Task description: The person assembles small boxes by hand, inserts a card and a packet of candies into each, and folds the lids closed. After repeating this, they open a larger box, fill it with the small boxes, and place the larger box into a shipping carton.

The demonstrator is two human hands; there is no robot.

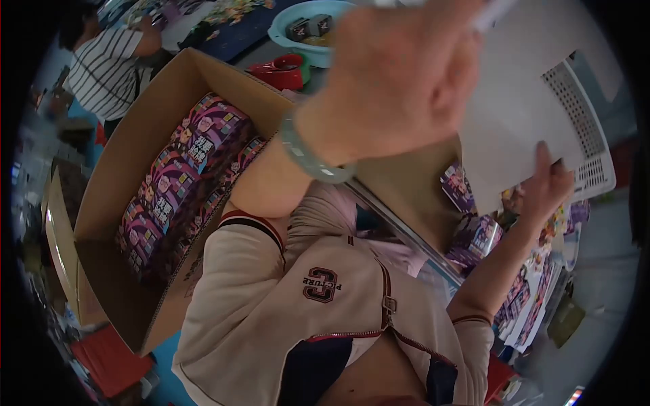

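My left hand [399, 81], wearing a pale green bangle [313, 157], is raised close to the camera and blurred. Its fingers are closed around something whitish at the top edge, too blurred to make out. A large plain white sheet [521, 108] slants across the right side, over part of a white perforated basket [588, 128]. At the sheet's lower edge is my right hand [545, 189], one finger lying on the surface and the others bent at the edge. Near it are small purple printed boxes [476, 237] on a brown surface.
At left stands an open carton [101, 203] holding several purple printed boxes [183, 176]. Behind it are a red tape dispenser [281, 71], a light-blue basin [288, 34] and a person in a striped shirt [105, 71]. Stacked purple-printed pieces [528, 298] lie at lower right.
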